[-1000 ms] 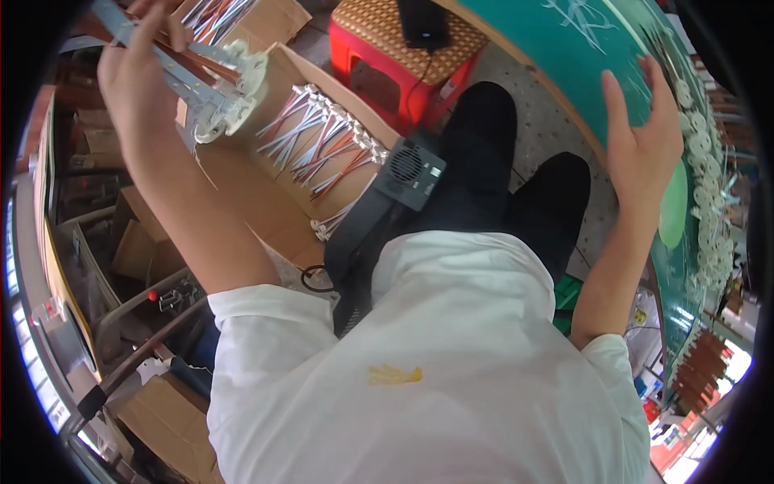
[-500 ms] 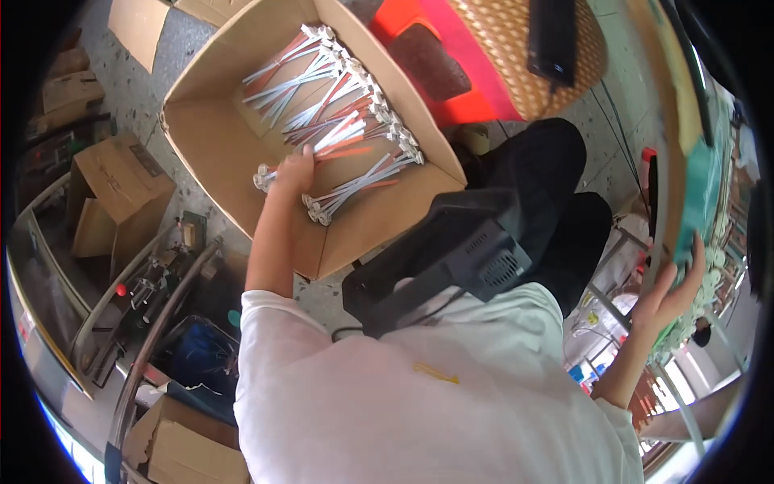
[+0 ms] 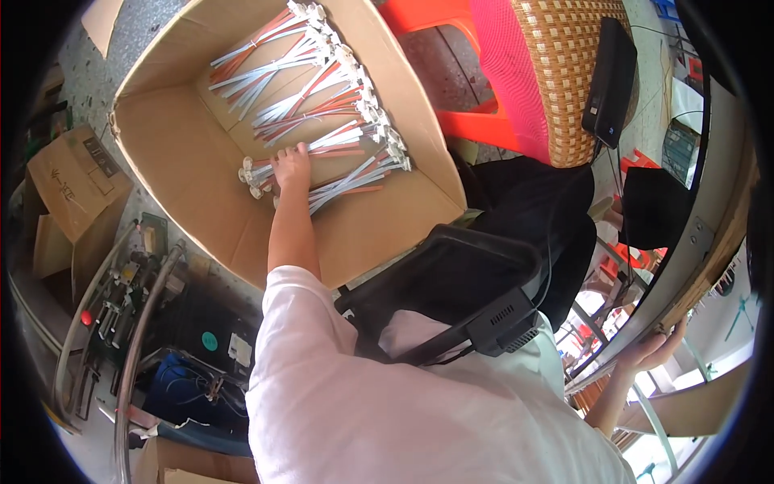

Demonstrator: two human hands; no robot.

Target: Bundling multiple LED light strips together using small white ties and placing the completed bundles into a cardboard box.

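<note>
Inside the open cardboard box point(image 3: 173, 121) my left hand point(image 3: 292, 168) is closed around a bundle of wires point(image 3: 339, 145), white and reddish-brown with small whitish end pieces. Those end pieces stick out on the hand's left; the loose wire ends point right. Several similar wire bundles point(image 3: 278, 68) lie in the box, most with their end pieces lined up along its right side. One more bundle point(image 3: 351, 184) lies just below my left hand. At the far right, my right hand point(image 3: 651, 351) touches the edge of a table point(image 3: 685, 298), fingers stretched out and holding nothing visible.
A red plastic stool point(image 3: 480, 125) with a woven tan seat cover point(image 3: 556, 73) stands beside the box; a black power bank point(image 3: 609, 81) with a cable lies on it. A black device point(image 3: 504, 323) hangs before my torso. Metal rails point(image 3: 149, 323) and another carton point(image 3: 81, 181) are at left.
The view has shifted, with more of the stool and table edge showing. My left hand stays on the bundle in the box. My right hand has moved down along the table edge.
</note>
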